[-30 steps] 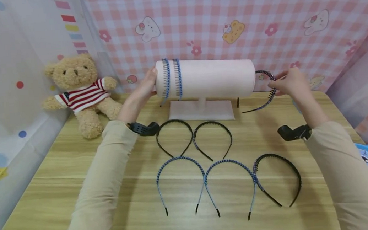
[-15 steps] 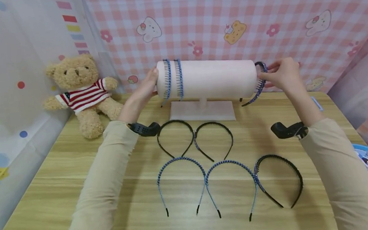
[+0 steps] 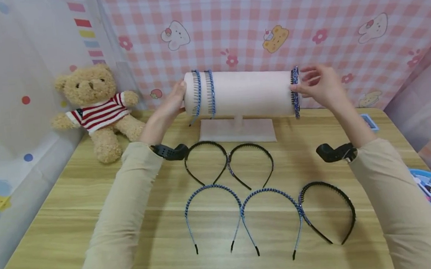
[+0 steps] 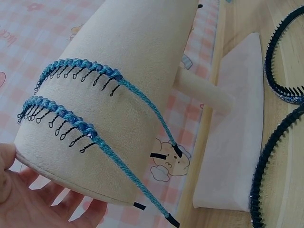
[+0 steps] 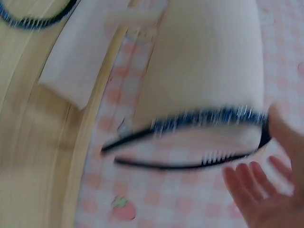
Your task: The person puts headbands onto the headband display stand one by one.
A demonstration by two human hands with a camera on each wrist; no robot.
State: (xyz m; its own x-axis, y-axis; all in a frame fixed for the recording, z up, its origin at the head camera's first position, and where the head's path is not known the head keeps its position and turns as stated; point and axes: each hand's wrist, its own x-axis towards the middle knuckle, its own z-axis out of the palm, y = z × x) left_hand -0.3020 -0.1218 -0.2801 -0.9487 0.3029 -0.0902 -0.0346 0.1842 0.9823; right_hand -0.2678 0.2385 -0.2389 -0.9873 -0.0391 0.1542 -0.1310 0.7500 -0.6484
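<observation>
Here, glittery headband [image 3: 297, 104] in pinch of right hand [image 3: 322, 86], at end of white roll [image 3: 254, 92], left hand [image 3: 167, 105] gripping opposite end

From the headband stand [image 3: 250, 92] on the table [image 3: 159, 246], a teddy bear [image 3: 97, 111] sits at nine o'clock and a cloth [image 3: 230, 29] hangs behind at twelve. Around its bar, a pair of headbands [image 3: 210, 94] sits toward nine, beside the left hand [image 3: 166, 104], while a third headband [image 3: 295, 95] is at the three o'clock rim, touching the right hand [image 3: 321, 85]. In front, two loose headbands [image 3: 249, 144] lie at six and seven, and beyond them the front-row headbands [image 3: 270, 190], three of them, run from between six and seven to five.
</observation>
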